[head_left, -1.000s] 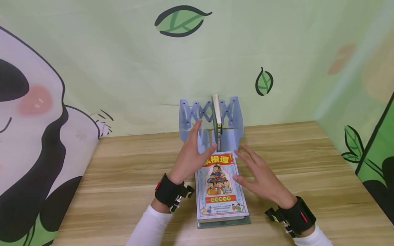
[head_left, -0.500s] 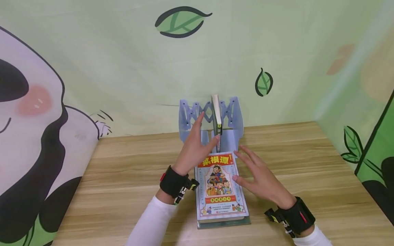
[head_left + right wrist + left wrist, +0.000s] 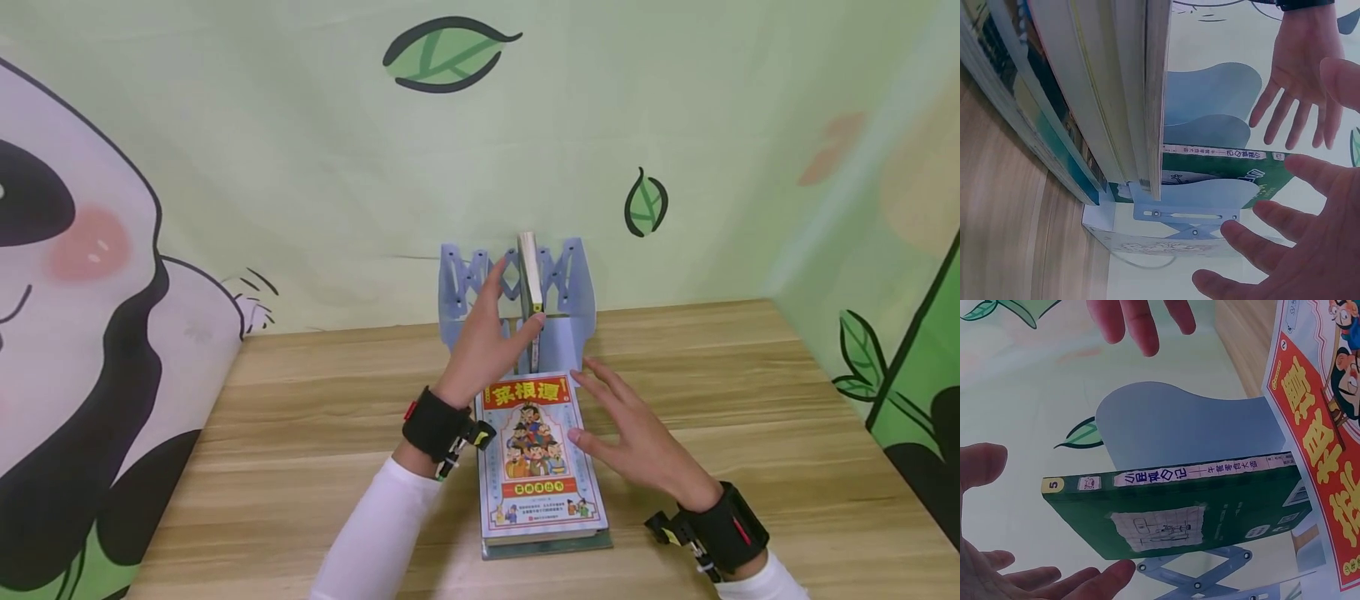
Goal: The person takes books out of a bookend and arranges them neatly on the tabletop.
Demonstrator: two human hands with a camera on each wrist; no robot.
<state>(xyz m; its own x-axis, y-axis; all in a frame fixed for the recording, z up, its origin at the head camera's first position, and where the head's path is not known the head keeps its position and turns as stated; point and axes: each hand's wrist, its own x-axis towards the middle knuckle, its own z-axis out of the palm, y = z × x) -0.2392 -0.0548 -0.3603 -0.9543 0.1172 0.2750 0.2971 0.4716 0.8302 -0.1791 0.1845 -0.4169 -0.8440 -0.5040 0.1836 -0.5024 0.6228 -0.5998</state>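
Observation:
A thin green book (image 3: 1229, 512) stands upright in a pale blue expanding book rack (image 3: 576, 279). My left hand (image 3: 483, 346) reaches to that book, thumb and fingers spread apart. In the left wrist view, the fingers (image 3: 1094, 581) come close to the book's upper edge, and nothing is gripped. My right hand (image 3: 637, 429) hovers with spread fingers at the right side of a book with a red title band and cartoon figures (image 3: 536, 450). That book tops a stack of several books (image 3: 1094, 81), whose page edges show in the right wrist view.
The rack stands near the back of a wooden table (image 3: 300, 433), in front of a pale green cloth backdrop (image 3: 300, 167) printed with leaves and a panda. The book stack lies flat just in front of the rack. Black straps with small cameras sit on both wrists.
My left hand has moved forward and to the right, up to the standing green book. The right hand, the stack and the rack have stayed in place.

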